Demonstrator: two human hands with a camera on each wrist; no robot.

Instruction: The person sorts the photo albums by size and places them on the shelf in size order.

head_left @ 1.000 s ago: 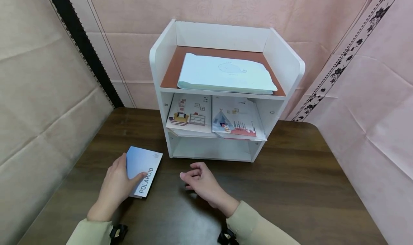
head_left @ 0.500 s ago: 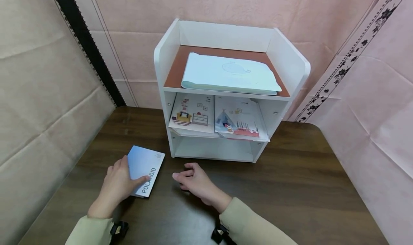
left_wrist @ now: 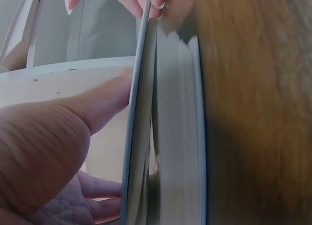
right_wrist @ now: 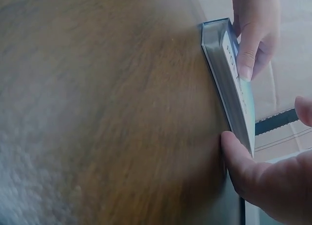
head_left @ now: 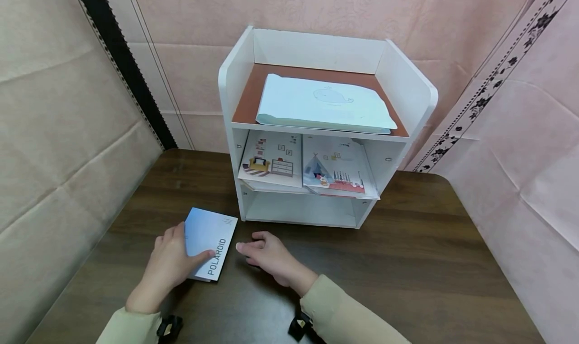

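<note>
A thick blue-and-white book [head_left: 210,243] marked "POLAROID" lies on the table in front of the shelf's left side. My left hand [head_left: 165,263] holds it from the left, thumb on the cover and fingers at the left edge. The left wrist view shows a gap among the page edges of the book [left_wrist: 168,127], below its front cover. Just right of the book, my right hand [head_left: 271,258] is held low over the table with relaxed, slightly bent fingers. In the right wrist view a fingertip [right_wrist: 234,149] appears close to the book's edge; contact is unclear.
A white shelf unit [head_left: 407,95] stands behind the hands. A pale blue whale-print item [head_left: 325,102] lies on its brown top board. Two illustrated booklets [head_left: 271,158] lie side by side on the middle shelf. Pink cloth walls [head_left: 511,198] enclose the wooden table [head_left: 407,273].
My right hand has moved left, closer to the book. The book and my left hand have shifted slightly right and toward me. The whole view has drifted a little.
</note>
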